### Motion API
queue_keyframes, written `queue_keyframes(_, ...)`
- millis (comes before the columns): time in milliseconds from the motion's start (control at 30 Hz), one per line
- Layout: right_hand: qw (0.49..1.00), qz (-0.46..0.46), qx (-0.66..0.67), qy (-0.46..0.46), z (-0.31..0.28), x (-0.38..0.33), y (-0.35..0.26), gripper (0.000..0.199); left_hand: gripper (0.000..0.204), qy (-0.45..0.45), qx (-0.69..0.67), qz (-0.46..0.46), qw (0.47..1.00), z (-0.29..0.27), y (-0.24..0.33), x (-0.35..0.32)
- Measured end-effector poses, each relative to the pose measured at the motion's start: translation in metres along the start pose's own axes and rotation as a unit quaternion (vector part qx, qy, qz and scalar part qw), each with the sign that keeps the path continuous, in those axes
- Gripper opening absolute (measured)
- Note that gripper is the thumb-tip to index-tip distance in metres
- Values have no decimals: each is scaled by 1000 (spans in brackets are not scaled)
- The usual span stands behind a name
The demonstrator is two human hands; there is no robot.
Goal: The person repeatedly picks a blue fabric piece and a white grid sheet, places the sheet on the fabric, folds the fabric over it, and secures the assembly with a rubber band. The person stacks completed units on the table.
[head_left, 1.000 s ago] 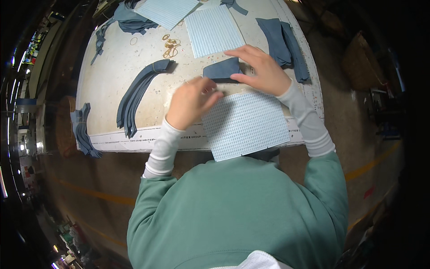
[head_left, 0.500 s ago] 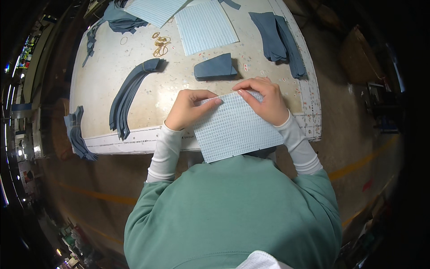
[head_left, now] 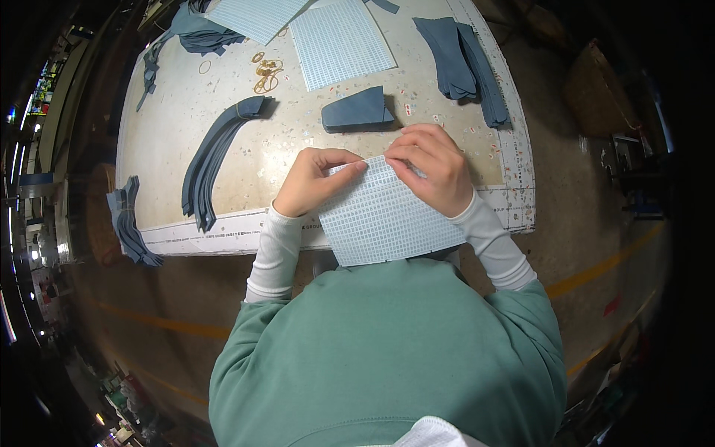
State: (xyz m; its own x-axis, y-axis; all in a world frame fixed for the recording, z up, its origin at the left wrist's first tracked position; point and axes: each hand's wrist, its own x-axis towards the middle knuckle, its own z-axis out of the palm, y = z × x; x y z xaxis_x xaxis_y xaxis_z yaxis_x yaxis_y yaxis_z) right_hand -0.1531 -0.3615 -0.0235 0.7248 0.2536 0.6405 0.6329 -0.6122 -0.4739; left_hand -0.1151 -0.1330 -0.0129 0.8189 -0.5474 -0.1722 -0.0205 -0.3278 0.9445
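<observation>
A pale blue label sheet (head_left: 391, 216) printed with rows of small marks hangs tilted between my hands, over the table's near edge and against my shirt. My left hand (head_left: 316, 179) is closed on its upper left corner, thumb on top. At the upper edge my right hand (head_left: 436, 167) pinches with thumb and forefinger; whether a single small label is between the fingertips is too small to tell. Just beyond the sheet lies a short stack of blue-grey fabric pieces (head_left: 357, 112), touched by neither hand.
On the table (head_left: 298, 149), a curved fabric bundle (head_left: 212, 160) lies left and another bundle (head_left: 130, 223) overhangs the left edge. More strips (head_left: 450, 59) lie far right. Rubber bands (head_left: 268, 74), a second label sheet (head_left: 342, 45) and a fabric heap (head_left: 197, 33) are at the back.
My right hand has shifted slightly left along the sheet's upper edge, its fingers drawing closer together. The sheet has moved slightly left, while my left hand keeps its hold.
</observation>
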Motion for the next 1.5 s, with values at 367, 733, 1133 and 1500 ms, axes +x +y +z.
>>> queue_keyframes(367,999,27,35,18,5,1,-13,29,19,-18,-6,30,999,0,-1,0)
queue_keyframes(733,985,104,135,17,5,1,-16,47,20,-10,-6,31,999,0,-1,-2)
queue_keyframes(1133,985,73,157,22,14,2,-26,62,19,-9,-15,50,999,2,-6,-1)
queue_keyframes(1500,985,-48,149,-72,18,11,-23,67,23,-1,-18,33,999,2,-12,-2)
